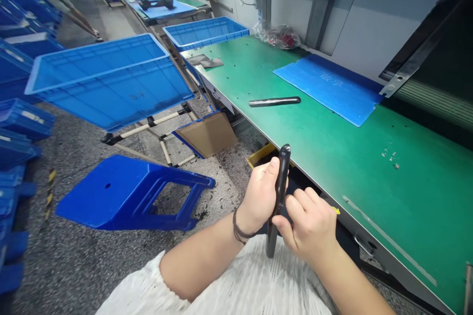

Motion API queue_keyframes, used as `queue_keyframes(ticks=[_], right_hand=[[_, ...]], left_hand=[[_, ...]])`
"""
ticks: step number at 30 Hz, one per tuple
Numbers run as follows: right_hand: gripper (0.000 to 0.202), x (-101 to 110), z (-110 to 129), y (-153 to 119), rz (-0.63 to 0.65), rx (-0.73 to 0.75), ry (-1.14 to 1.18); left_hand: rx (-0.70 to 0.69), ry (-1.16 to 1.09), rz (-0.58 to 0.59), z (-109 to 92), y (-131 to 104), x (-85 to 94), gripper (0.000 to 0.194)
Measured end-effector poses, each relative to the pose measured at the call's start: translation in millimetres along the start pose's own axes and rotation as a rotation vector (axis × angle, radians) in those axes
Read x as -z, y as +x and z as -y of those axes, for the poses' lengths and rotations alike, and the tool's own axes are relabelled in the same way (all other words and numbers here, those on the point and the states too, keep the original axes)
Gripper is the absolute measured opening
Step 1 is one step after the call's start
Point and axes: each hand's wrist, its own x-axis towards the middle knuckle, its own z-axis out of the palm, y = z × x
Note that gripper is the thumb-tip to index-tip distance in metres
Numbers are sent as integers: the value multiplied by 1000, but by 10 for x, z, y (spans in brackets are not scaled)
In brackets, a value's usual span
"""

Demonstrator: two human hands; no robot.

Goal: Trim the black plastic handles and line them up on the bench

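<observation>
A glossy black rod-shaped part (284,172) with rounded ends is gripped by my left hand (260,197), tilted near-upright in front of my body. My right hand (310,219) is closed, its curled fingers and thumb against the part's near side. Whatever lies inside those fingers is hidden. A small yellow tip (336,210) shows beside the right hand's outer edge; I cannot tell whether it belongs to something held. A similar black part (275,102) lies flat on the green tabletop (332,157), beyond both hands.
On the tabletop lie a blue sheet (328,86), grey flat pieces (205,61) and a clear plastic bag (279,37). To the left stand a large blue crate (111,83) on a pipe frame and a blue stool (111,192). A yellow bin (260,155) sits below the table edge.
</observation>
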Motion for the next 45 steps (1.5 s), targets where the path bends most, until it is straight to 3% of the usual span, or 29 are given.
queue_keyframes(ticks=[13, 18, 25, 31, 38, 44, 45], right_hand=[[60, -21, 30, -36, 41, 46, -14], [64, -48, 43, -122, 129, 80, 18], [54, -41, 104, -182, 223, 121, -23], [53, -138, 127, -226, 138, 148, -123], [39, -193, 150, -291, 13, 128, -38], [25, -307, 108, -126, 64, -20, 67], [34, -361, 88, -98, 89, -20, 34]], left_hand=[[-4, -58, -45, -8, 140, 12, 64], [25, -81, -58, -28, 262, 55, 65], [85, -165, -126, -34, 391, 108, 63], [160, -254, -206, -36, 486, 163, 56], [175, -286, -344, -46, 712, 414, 53], [82, -288, -447, -110, 841, 754, 51], [68, -285, -458, -113, 851, 811, 51]])
